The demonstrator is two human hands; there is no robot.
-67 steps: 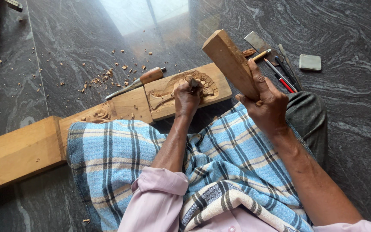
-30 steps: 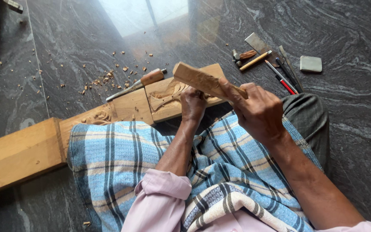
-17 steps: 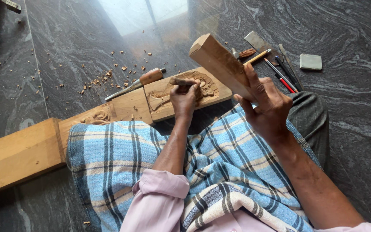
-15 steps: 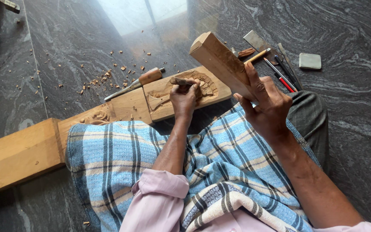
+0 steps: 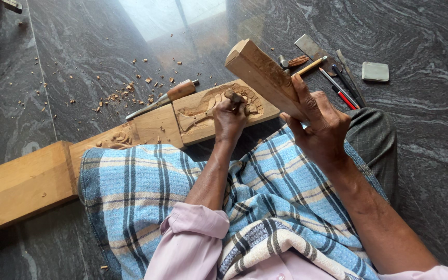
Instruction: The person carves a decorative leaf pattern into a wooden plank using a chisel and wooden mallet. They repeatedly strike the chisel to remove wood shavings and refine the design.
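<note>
A long wooden beam (image 5: 24, 181) lies across the dark stone floor, its far end carved with a relief pattern (image 5: 206, 106). My left hand (image 5: 229, 116) is shut on a chisel (image 5: 233, 96) whose wooden handle top sticks out above my fist, the blade set on the carving. My right hand (image 5: 320, 124) grips a thick wooden mallet block (image 5: 263, 75), held raised and tilted above and to the right of the chisel. A blue checked cloth (image 5: 146, 197) covers my lap, over the beam.
A second chisel with a wooden handle (image 5: 164, 98) rests on the beam's far edge. Several thin tools and pencils (image 5: 333, 78) and a pale sharpening stone (image 5: 375, 71) lie on the floor at upper right. Wood chips (image 5: 120, 93) are scattered beyond the beam.
A second ago the mallet was down on the chisel handle; since then my right hand has lifted it back up. My left hand stays on the chisel at the carving.
</note>
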